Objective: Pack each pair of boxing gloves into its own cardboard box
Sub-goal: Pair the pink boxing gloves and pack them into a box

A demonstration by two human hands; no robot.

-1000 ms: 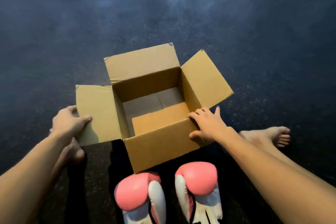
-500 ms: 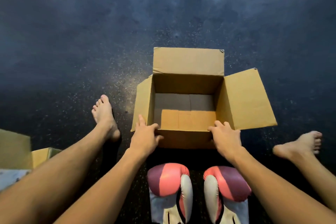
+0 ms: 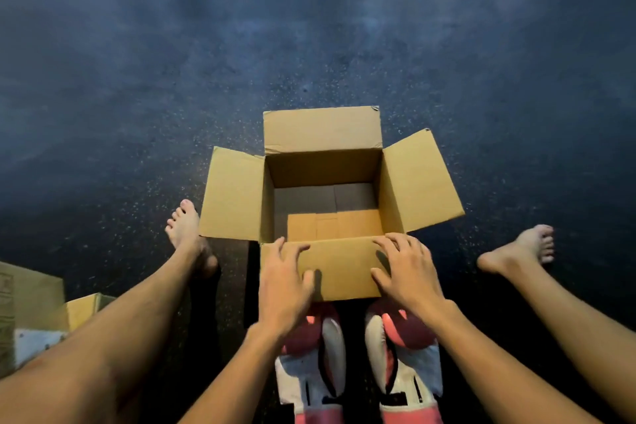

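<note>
While resting left hand (image 3: 285,274) and right hand (image 3: 407,274) on the open cardboard box's (image 3: 323,169) near flap (image 3: 340,265):
Splaying fingers (image 3: 387,244) apart and flat, clamping nothing, with pink-and-white boxing gloves (image 3: 332,351) outside, just beside that box's near wall.

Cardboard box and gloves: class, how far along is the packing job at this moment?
Done: the box stands open, flaps out, empty. In hand: left hand and right hand rest on its near flap. Left: the pink gloves lie on the floor before it, not yet packed.
</note>
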